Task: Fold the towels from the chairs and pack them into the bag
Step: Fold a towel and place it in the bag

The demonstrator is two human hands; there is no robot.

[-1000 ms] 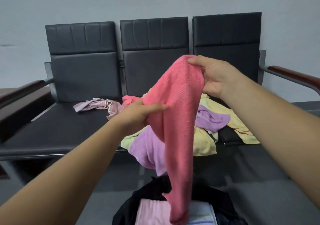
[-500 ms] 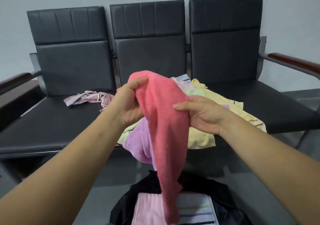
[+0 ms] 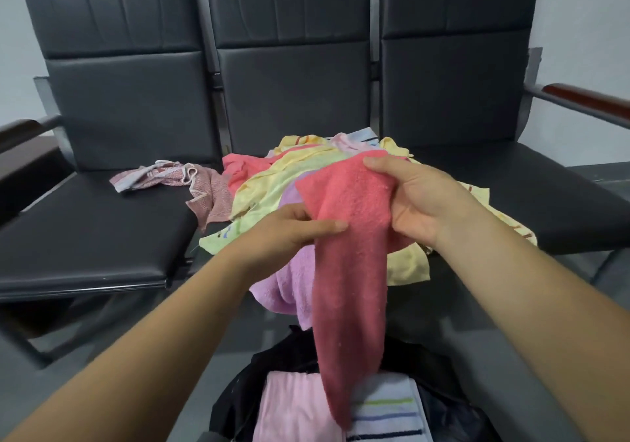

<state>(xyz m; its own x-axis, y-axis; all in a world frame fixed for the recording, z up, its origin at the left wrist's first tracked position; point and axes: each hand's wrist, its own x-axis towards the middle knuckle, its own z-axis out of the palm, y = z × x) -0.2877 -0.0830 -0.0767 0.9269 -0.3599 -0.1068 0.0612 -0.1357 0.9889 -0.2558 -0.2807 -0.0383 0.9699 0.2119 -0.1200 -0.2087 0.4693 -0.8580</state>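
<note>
Grey wall behind, 3 black chairs (image 3: pixel 293 101) hold a pile of towels (image 3: pixel 269 186). The left hand (image 3: pixel 289 230) pinches the red towel (image 3: pixel 351 271) at its side, the right hand (image 3: pixel 419 199) grips its top. It hangs over the black bag (image 3: pixel 279 349).

Since a second ago I've lowered the coral towel (image 3: pixel 347 237) from up against the chair backs (image 3: pixel 293 94) to just over the pile of towels (image 3: pixel 272 182). My right hand (image 3: pixel 419 203) has dropped to grip its upper right edge, my left hand (image 3: pixel 289 230) now pinches the left edge, and my view has tilted down toward the bag (image 3: pixel 235 407).
</note>
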